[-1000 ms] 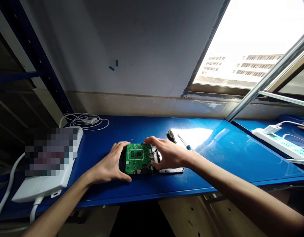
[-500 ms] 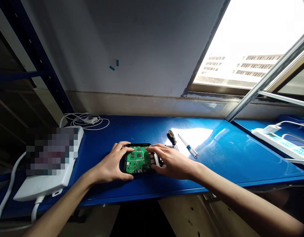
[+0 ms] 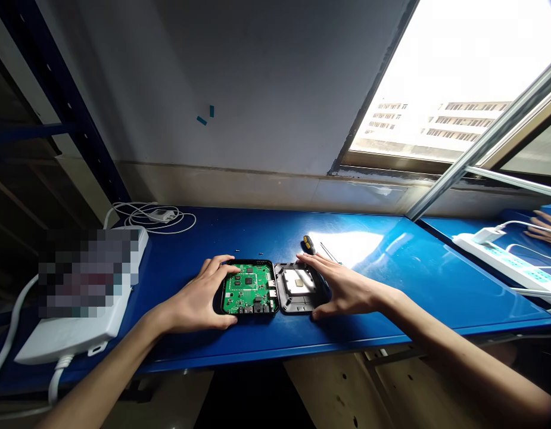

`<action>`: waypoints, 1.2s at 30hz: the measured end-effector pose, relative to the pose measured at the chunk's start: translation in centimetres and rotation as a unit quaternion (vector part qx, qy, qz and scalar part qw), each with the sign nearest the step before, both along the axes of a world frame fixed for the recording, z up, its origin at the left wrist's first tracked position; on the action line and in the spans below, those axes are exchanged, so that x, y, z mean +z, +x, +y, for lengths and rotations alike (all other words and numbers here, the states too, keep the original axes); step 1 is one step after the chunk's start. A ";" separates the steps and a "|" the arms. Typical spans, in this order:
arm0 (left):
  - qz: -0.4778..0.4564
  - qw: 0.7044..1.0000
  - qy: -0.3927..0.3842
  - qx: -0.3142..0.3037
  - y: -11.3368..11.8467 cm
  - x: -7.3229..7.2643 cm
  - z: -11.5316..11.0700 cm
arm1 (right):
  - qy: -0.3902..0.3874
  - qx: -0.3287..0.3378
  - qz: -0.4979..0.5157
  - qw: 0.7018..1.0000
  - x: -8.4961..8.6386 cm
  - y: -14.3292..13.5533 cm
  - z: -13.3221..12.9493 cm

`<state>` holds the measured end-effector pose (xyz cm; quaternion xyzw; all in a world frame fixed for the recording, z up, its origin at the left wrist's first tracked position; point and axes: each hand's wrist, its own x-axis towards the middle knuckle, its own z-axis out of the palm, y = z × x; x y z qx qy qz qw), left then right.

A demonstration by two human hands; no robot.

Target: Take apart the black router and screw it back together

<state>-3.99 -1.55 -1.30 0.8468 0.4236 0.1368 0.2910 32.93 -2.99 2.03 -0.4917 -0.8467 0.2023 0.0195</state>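
A black case half with a green circuit board (image 3: 246, 289) in it lies flat on the blue table. My left hand (image 3: 208, 295) is closed round its left side, fingers at the back edge and thumb at the front. Right beside it lies the black cover (image 3: 294, 305), inner side up, with a silver metal plate (image 3: 295, 282) on it. My right hand (image 3: 340, 286) grips the cover's right side, fingers at the back corner and thumb at the front corner.
Behind my right hand lie a yellow-black screwdriver (image 3: 308, 243) and a thin screwdriver shaft (image 3: 329, 251). Two small screws lie behind the case. At left are a white power strip (image 3: 74, 342) and a coiled cable (image 3: 186, 229). Another person's hand (image 3: 545, 228) is at far right.
My right hand has moved right, off the board's right edge and onto the cover, which is now uncovered. Another person's hand has appeared at the far right.
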 end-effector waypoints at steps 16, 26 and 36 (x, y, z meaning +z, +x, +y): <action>-0.008 0.998 0.055 0.013 0.6 0.9 -0.8 | 0.195 -0.028 0.117 0.973 2.8 -2.1 -2.1; -0.035 0.953 0.300 -0.032 3.5 6.6 -3.6 | 0.320 0.035 0.082 0.943 5.7 -6.9 -4.2; -0.015 0.918 0.394 -0.034 2.9 8.8 -5.2 | 0.386 0.069 0.103 0.914 7.3 -8.6 -6.6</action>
